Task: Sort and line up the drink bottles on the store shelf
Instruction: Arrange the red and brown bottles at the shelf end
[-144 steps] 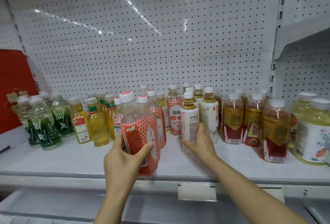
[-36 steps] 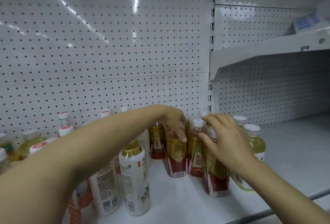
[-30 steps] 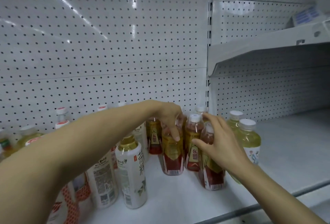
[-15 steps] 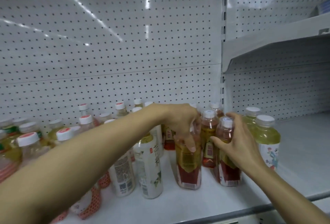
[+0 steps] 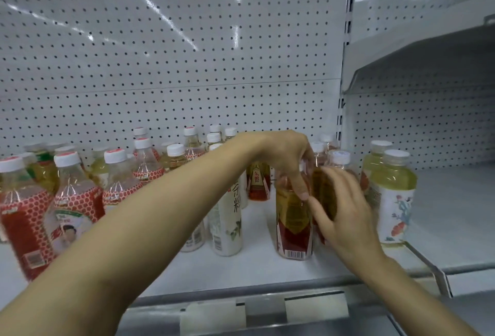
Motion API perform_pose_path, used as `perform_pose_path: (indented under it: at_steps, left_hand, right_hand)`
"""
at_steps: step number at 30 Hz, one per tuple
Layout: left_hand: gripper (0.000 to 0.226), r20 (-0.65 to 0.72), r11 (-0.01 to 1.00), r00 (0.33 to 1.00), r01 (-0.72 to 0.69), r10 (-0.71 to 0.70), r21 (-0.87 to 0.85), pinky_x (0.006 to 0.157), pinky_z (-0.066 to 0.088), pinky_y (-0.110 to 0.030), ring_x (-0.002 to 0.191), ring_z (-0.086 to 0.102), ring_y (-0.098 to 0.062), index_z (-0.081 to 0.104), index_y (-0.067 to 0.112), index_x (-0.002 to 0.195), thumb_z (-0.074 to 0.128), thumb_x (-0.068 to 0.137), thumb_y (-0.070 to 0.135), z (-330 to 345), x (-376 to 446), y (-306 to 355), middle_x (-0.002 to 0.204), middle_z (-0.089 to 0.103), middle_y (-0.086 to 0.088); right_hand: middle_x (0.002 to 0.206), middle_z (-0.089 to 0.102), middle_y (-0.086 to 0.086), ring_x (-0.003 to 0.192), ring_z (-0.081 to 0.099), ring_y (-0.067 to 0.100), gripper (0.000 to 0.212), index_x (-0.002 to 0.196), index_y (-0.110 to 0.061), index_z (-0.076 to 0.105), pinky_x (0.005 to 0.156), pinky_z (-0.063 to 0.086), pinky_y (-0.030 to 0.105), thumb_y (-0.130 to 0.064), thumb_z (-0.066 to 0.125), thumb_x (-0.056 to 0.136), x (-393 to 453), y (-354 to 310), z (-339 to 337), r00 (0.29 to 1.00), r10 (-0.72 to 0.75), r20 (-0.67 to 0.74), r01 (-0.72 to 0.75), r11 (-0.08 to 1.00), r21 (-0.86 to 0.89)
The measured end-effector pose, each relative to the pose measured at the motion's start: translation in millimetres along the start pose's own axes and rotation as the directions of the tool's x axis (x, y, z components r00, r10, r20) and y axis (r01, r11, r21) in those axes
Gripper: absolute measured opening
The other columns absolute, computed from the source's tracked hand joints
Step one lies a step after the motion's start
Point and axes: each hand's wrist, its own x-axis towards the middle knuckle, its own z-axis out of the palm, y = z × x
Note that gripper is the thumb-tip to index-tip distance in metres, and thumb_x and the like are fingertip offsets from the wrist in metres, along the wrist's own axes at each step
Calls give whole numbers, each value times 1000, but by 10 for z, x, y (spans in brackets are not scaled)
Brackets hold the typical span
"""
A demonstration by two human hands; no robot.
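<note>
Bottles of red-and-gold tea stand in a short file toward the right end of the shelf [image 5: 262, 268], and both hands are on them. The left hand [image 5: 288, 159] reaches across from the left and drapes over the top of the front tea bottle [image 5: 293, 224], its fingers [image 5: 301, 188] curled down around the neck and shoulder, holding it. The right hand [image 5: 345, 212] presses flat against the side of the next tea bottle [image 5: 325, 191], fingers spread wide along the label; whether it grips or only steadies I cannot tell, as it is blurred. Just right stand two pale yellow bottles [image 5: 393, 196]; to the left are white-label bottles [image 5: 227, 218] and a crowd of red-netted bottles [image 5: 75, 201].

Full plastic bottles like these are likely moderately heavy, stiff but slightly squeezable, with slick labels. The waist or shoulder gives a surer hold than the cap; sliding them on their bases probably risks less tipping than lifting.
</note>
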Motion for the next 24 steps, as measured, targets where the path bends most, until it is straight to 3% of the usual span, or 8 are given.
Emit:
perform_pose_path:
  at_steps: [4, 6, 10, 12, 15, 17, 19, 24]
  left_hand:
    - [46, -56, 995, 997, 41, -46, -87, 71, 46, -25, 70, 70, -7, 70, 24, 101, 89, 64, 44, 37, -40, 58, 79, 72, 8]
    - [51, -90, 991, 993, 69, -80, -114, 74, 45, -26, 85, 68, -14, 67, 24, 108, 88, 67, 45, 91, -83, 68, 90, 68, 9]
    - [87, -196, 993, 974, 103, -112, -56, 104, 44, -38, 128, 50, -21, 40, 23, 146, 80, 74, 52, 274, -260, 65, 145, 51, 1]
    - [95, -350, 988, 929, 146, -119, 51, 109, 40, -40, 135, 44, -20, 33, 26, 151, 77, 73, 59, 327, -451, -23, 152, 43, 2]
    - [96, -529, 898, 803, 411, -274, 158, 115, 29, -43, 141, 34, -24, 36, 27, 150, 76, 71, 62, 268, -817, -307, 155, 37, 2]
    - [84, -448, 849, 769, 527, -456, 42, 106, 39, -40, 131, 45, -25, 46, 23, 143, 80, 73, 53, 195, -995, -487, 146, 46, -1]
    - [69, -318, 837, 775, 512, -547, -192, 90, 52, -36, 115, 59, -24, 51, 19, 136, 81, 78, 41, 187, -1041, -615, 130, 58, -3]
    - [51, -333, 800, 777, 337, -534, -496, 70, 63, -45, 98, 65, -28, 50, 11, 128, 75, 86, 28, 310, -939, -636, 117, 60, -8]
  right_hand:
    - [144, 42, 6, 133, 41, 20, 78, 147, -9, 36, 108, 41, 40, -38, 70, 83, -240, -44, 73, 990, 80, 114, -83, 996, 19]
    - [149, 35, 5, 138, 35, 19, 89, 151, -14, 26, 108, 36, 35, -41, 73, 80, -300, -92, 145, 985, 115, 129, -119, 993, 26]
    - [151, 29, 8, 139, 32, 24, 101, 153, -16, 19, 102, 38, 35, -32, 81, 75, -329, -133, 243, 988, 131, 83, -136, 989, 61]
    - [151, 28, 11, 140, 31, 26, 105, 154, -17, 17, 103, 40, 41, -28, 83, 73, -369, -126, 270, 987, 144, 75, -149, 987, 66]
    - [151, 28, 13, 139, 30, 27, 112, 154, -18, 12, 101, 43, 47, -24, 86, 70, -433, -122, 305, 984, 160, 84, -164, 986, 37]
    - [151, 28, 14, 138, 30, 29, 115, 155, -17, 10, 100, 44, 50, -22, 87, 69, -447, -121, 324, 984, 152, 90, -155, 988, 23]
    - [151, 27, 16, 138, 29, 29, 116, 155, -16, 9, 100, 43, 52, -21, 87, 69, -437, -133, 325, 984, 152, 92, -154, 988, 22]
    - [150, 29, 16, 137, 32, 31, 117, 155, -17, 7, 95, 46, 46, -24, 86, 69, -445, -156, 310, 986, 146, 87, -146, 989, -3]
